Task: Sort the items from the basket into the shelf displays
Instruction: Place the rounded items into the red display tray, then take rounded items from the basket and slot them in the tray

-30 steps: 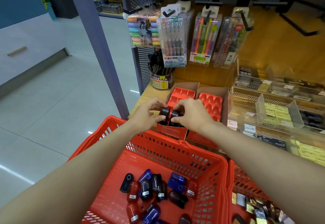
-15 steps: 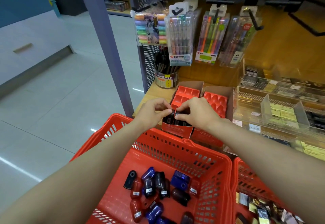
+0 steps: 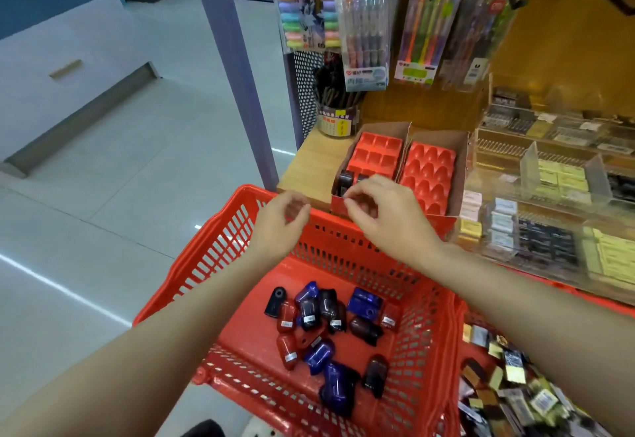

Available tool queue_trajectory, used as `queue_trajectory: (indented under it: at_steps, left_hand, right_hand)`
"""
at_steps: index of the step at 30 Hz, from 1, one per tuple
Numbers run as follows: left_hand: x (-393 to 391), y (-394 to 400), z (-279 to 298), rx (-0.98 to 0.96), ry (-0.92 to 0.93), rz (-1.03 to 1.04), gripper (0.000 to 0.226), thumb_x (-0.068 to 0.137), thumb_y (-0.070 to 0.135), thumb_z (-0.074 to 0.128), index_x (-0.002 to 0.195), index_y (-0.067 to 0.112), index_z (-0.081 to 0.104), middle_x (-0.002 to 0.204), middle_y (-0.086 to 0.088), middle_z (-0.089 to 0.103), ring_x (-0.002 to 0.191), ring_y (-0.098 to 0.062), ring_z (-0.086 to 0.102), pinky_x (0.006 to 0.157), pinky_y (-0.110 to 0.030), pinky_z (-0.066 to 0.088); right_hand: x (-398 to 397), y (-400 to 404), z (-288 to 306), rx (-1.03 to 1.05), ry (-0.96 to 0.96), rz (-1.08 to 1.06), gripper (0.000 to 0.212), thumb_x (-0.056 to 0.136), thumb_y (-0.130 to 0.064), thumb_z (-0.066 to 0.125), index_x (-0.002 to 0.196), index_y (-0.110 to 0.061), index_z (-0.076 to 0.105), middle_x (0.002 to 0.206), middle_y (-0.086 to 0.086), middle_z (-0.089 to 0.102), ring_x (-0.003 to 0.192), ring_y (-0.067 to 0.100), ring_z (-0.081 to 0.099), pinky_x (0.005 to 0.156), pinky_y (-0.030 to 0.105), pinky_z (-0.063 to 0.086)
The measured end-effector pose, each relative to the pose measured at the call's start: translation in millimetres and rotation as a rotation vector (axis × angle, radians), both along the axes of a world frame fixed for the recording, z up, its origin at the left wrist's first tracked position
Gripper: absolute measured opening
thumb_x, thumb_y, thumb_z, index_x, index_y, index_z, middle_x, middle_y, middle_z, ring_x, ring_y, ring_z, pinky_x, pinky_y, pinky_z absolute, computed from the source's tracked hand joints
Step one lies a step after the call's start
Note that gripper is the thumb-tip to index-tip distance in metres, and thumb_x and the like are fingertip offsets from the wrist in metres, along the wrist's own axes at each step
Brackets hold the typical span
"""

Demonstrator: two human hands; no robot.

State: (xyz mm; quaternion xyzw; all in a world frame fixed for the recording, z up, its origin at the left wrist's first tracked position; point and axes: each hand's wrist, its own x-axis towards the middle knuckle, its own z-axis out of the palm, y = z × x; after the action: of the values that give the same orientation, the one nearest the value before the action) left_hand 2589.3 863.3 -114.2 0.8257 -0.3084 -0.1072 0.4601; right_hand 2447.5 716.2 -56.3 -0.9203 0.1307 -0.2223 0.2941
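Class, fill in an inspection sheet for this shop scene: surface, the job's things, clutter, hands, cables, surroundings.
Surface: wooden shelf carrying two cardboard display boxes.
Job's things: red basket holding loose red, blue and dark sharpeners; left display tray has dark sharpeners in its front row only; right display tray shows only empty slots.
Clutter: second basket of mixed small packets.
Hands: left hand and right hand above the basket's far rim, fingers loosely curled, no grip on anything.
Cables: nothing seen.
Surroundings: hanging pen packs, pen tub, tiled floor.
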Motion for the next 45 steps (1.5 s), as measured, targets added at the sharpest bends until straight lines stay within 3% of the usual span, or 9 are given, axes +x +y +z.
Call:
queue_trajectory:
  at_steps: [5,9,15,21,25,30,36,41,45]
  left_hand:
    - [-6.2,50.6,-63.7,0.473,0.497,-0.039,0.011,0.092,0.003,0.063,0.101,0.011,0.062,0.083,-0.004,0.058,0.07,-0.02,0.056,0.072,-0.032,0.051]
    - [-3.9,73.3,-120.2,0.656,0.443,0.037,0.034,0.093,0.0,0.058,0.126,0.005,0.058,0.114,-0.019,0.063,0.105,-0.035,0.063,0.087,-0.036,0.05]
    - [5.2,74.8,-179.3,0.863,0.268,-0.092,0.064,0.094,0.01,0.058,0.151,0.028,0.036,0.145,-0.021,0.031,0.129,-0.038,0.047,0.113,-0.033,0.035]
    - [4.1,69.5,-212.9,0.88,0.177,-0.084,0.049,0.096,0.021,0.061,0.142,0.033,0.049,0.136,-0.017,0.033,0.122,-0.037,0.047,0.111,-0.036,0.035]
    - [5.1,71.3,-210.2,0.856,0.208,-0.029,0.044,0.094,0.021,0.062,0.135,0.019,0.049,0.127,-0.022,0.044,0.112,-0.042,0.054,0.102,-0.04,0.043]
    - [5.2,57.7,-173.3,0.316,0.778,0.269,0.025,0.096,0.007,0.054,0.114,0.023,0.053,0.104,-0.013,0.056,0.079,-0.022,0.059,0.069,-0.038,0.055]
    - [-13.8,47.4,-133.9,-0.013,1.392,0.202,0.026,0.096,0.014,0.042,0.112,0.022,0.062,0.095,-0.011,0.06,0.09,-0.026,0.06,0.072,-0.043,0.059]
    - [-39.4,48.1,-140.2,0.053,1.309,0.271,0.016,0.102,0.031,0.051,0.109,0.019,0.058,0.088,-0.009,0.061,0.073,-0.019,0.059,0.065,-0.033,0.056]
    - [-47.6,60.5,-150.2,0.166,1.221,0.192,0.019,0.106,0.028,0.045,0.121,0.019,0.054,0.091,-0.009,0.062,0.083,-0.022,0.06,0.082,-0.039,0.05]
  right_hand:
    - [-15.4,50.1,-87.4,0.516,0.39,-0.109,0.012,0.091,-0.011,0.062,0.086,-0.016,0.072,0.072,-0.007,0.066,0.055,-0.003,0.058,0.062,0.011,0.049]
    - [-17.9,55.3,-161.1,1.018,0.52,-0.529,0.02,0.095,-0.004,0.052,0.085,-0.01,0.068,0.073,0.009,0.065,0.059,0.018,0.063,0.067,0.036,0.061]
    - [-15.2,47.2,-214.9,0.862,0.694,-0.523,0.019,0.086,-0.001,0.057,0.091,-0.015,0.068,0.084,0.014,0.071,0.087,0.035,0.071,0.087,0.047,0.057]
    - [-16.4,44.0,-233.7,0.638,0.773,-0.405,0.025,0.087,-0.007,0.058,0.108,-0.017,0.067,0.099,0.004,0.071,0.096,0.021,0.064,0.087,0.022,0.045]
    - [-21.7,43.8,-237.2,0.526,0.801,-0.362,0.03,0.086,-0.007,0.064,0.115,-0.016,0.067,0.11,0.004,0.068,0.106,0.02,0.063,0.081,0.014,0.037]
    - [-27.1,39.8,-224.6,0.369,0.929,-0.307,0.039,0.081,-0.011,0.069,0.118,-0.023,0.064,0.122,0.004,0.063,0.113,0.022,0.06,0.092,0.027,0.049]
    - [-42.3,56.0,-202.9,-0.037,1.133,0.087,0.042,0.084,-0.02,0.069,0.125,-0.02,0.057,0.128,0.006,0.052,0.117,0.027,0.055,0.096,0.035,0.049]
    - [-54.6,107.8,-214.5,0.087,1.236,0.241,0.066,0.08,-0.055,0.072,0.13,-0.018,0.049,0.129,0.006,0.051,0.118,0.027,0.054,0.094,0.036,0.047]
    - [-62.1,129.4,-228.8,0.084,1.241,0.137,0.066,0.083,-0.034,0.076,0.136,-0.015,0.043,0.134,0.007,0.046,0.121,0.03,0.052,0.096,0.039,0.048]
